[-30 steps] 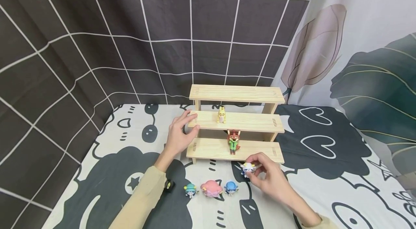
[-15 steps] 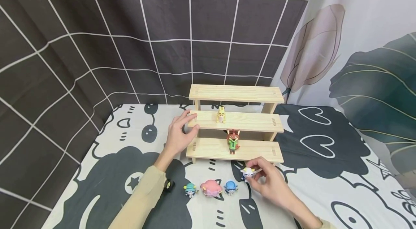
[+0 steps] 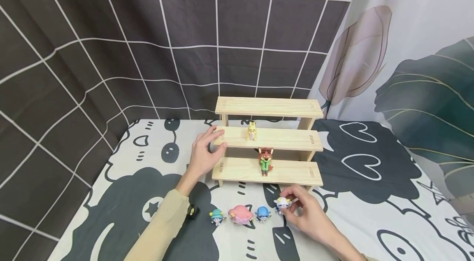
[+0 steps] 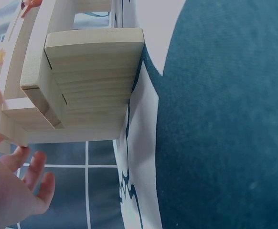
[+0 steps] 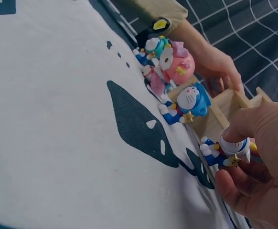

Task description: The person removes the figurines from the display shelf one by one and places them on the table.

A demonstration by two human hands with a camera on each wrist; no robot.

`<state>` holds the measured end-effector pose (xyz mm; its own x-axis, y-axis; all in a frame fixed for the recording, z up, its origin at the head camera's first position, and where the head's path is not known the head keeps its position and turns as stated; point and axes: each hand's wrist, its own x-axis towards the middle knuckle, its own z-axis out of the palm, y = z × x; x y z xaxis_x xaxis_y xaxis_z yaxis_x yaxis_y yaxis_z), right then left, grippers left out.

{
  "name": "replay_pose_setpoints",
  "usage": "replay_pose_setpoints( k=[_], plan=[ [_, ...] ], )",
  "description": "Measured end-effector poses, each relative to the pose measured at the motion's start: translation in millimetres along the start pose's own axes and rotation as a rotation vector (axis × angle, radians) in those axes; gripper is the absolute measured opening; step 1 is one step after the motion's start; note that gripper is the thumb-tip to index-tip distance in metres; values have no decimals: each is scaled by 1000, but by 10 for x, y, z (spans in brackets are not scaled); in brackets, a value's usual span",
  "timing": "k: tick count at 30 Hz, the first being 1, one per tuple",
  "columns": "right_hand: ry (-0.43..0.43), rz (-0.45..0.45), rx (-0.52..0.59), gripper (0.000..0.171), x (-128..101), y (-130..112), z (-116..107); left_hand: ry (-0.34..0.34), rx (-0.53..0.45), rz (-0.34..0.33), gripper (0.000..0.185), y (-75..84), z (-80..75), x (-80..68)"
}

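Note:
My right hand (image 3: 306, 213) pinches a small blue-and-white figurine in a white hat (image 3: 283, 203) between thumb and fingers. In the right wrist view the figurine (image 5: 229, 147) holds a yellow star, and its feet are close to the cloth. Just left of it sits a blue-hatted figurine (image 3: 263, 213), then a pink one (image 3: 241, 214) and a teal-hatted one (image 3: 217, 216). With my left hand (image 3: 205, 152) I hold the left end of the middle board of a three-step wooden shelf (image 3: 285, 137). Some of its fingers (image 4: 35, 171) stick out past the wood.
On the middle board stands a yellow rabbit figurine (image 3: 252, 131); a red fox figurine (image 3: 265, 162) in green stands on the lowest board. Black-and-white patterned cloth (image 3: 363, 220) lies underneath. A dark grid-patterned curtain (image 3: 240, 26) hangs behind the shelf.
My right hand has moved down, away from the shelf's front, bringing the white-hatted figurine level with the row of figurines. My left hand has stayed on the shelf.

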<state>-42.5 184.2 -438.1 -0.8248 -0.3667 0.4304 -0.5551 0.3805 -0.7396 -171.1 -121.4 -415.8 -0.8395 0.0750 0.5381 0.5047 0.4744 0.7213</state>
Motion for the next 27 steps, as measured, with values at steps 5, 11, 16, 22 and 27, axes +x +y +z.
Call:
replay_pose_setpoints(
  k=[5, 11, 16, 22, 27],
  plan=[
    [-3, 22, -13, 51, -28, 14, 3, 4, 1, 9, 38, -15, 8, -4],
    [-16, 26, -3, 52, -47, 22, 4, -8, -1, -7, 38, -2, 4, -2],
    [-22, 27, -2, 51, -60, 24, 14, -8, 2, -11, 38, 4, 4, -2],
    [-22, 32, -10, 49, -81, 22, 33, -4, -1, -3, 38, 8, 7, -2],
    [-34, 58, -22, 48, -92, 24, 41, -8, 3, -11, 38, -1, 9, -3]
  ],
)
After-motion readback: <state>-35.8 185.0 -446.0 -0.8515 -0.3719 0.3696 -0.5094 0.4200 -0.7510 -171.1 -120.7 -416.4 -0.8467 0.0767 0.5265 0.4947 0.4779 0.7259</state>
